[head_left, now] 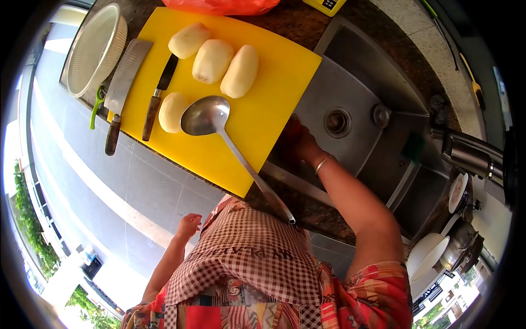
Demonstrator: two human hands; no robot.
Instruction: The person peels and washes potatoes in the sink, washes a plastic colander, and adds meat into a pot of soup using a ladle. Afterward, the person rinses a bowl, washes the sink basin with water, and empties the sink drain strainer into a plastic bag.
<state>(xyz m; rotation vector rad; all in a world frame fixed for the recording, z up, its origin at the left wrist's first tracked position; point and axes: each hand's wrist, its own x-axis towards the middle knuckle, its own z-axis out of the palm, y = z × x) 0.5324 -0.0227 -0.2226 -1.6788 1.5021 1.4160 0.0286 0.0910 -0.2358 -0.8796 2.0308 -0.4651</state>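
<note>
My right hand (301,143) is down in the sink (350,93), beside the right edge of the yellow cutting board (274,71). Its fingers are in dark shadow, so what they touch is hidden. Near the apron, away from the counter, my left hand (189,223) hangs with fingers curled in and nothing visible in them. Several peeled potatoes (212,61) lie on the board. A metal ladle (205,115) rests there too, its handle reaching past the board's lower edge. Left of the potatoes is a small knife (151,118) with a dark blade.
A wide cleaver (127,77) lies at the board's left edge, near a green peeler (97,107) and a white basket (96,49). A red plastic bag (222,4) is at the top. The faucet (471,153) and bowls (427,256) are on the right.
</note>
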